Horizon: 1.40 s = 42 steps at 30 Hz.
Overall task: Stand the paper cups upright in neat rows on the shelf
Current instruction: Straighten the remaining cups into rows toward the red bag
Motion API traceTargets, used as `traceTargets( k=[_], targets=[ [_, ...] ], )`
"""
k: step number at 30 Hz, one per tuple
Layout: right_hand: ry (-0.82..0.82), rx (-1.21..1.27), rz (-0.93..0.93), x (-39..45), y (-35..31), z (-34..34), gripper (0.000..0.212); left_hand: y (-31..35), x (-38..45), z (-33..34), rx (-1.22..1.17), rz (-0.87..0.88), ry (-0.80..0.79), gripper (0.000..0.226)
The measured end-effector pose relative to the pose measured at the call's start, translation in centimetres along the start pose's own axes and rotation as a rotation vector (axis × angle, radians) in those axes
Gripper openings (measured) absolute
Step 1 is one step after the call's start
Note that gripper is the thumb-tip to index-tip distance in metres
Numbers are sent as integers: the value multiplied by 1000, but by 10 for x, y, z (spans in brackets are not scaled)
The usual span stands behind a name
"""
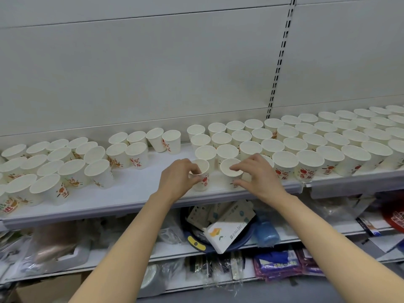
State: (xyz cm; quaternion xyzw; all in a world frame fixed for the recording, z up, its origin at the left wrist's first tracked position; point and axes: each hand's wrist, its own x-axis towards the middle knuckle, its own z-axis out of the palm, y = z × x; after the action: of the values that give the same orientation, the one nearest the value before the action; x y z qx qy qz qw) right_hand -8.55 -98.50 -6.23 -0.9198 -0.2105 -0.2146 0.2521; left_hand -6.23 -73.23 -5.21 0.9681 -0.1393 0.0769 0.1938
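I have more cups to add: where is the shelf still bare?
Bare shelf lies between the loose left cluster and the left hand, running back to four cups. Right rows are packed tight.

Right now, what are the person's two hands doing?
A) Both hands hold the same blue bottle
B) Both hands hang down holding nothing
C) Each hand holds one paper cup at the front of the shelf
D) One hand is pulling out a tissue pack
C: the left hand grips one paper cup and the right hand pinches the cup beside it on the shelf.
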Motion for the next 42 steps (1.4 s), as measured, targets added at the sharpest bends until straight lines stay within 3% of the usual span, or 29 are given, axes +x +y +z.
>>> traceTargets(
  k=[11, 16, 19, 22, 25, 28, 31, 42],
  targets=[
    [-75, -90, -117, 11, 20, -6, 12, 3, 2, 8, -79, 54, -37, 13],
    [-87, -44, -82, 13, 21, -1, 11, 4, 5, 12, -114, 59, -47, 9],
    [-88, -9, -51, 14, 21, 4, 16, 4, 5, 9, -113, 58, -48, 20],
    [4, 65, -19, 23, 27, 2, 20, 7, 9, -3, -154, -13, 115, 30],
    [48, 16, 3, 46, 33, -6, 12, 10, 33, -14, -174, -187, 305, 15],
    [-47, -61, 36, 72, 32, -9, 7, 12, 64, -16, -73, -372, 183, 10],
    [-178, -51, 92, 89, 32, -5, 5, 16, 84, -10, 37, -445, 69, 12],
    [-299, -28, 74, 99, 24, 7, 10, 8, 100, 7, 59, -446, 29, 10]
  ],
)
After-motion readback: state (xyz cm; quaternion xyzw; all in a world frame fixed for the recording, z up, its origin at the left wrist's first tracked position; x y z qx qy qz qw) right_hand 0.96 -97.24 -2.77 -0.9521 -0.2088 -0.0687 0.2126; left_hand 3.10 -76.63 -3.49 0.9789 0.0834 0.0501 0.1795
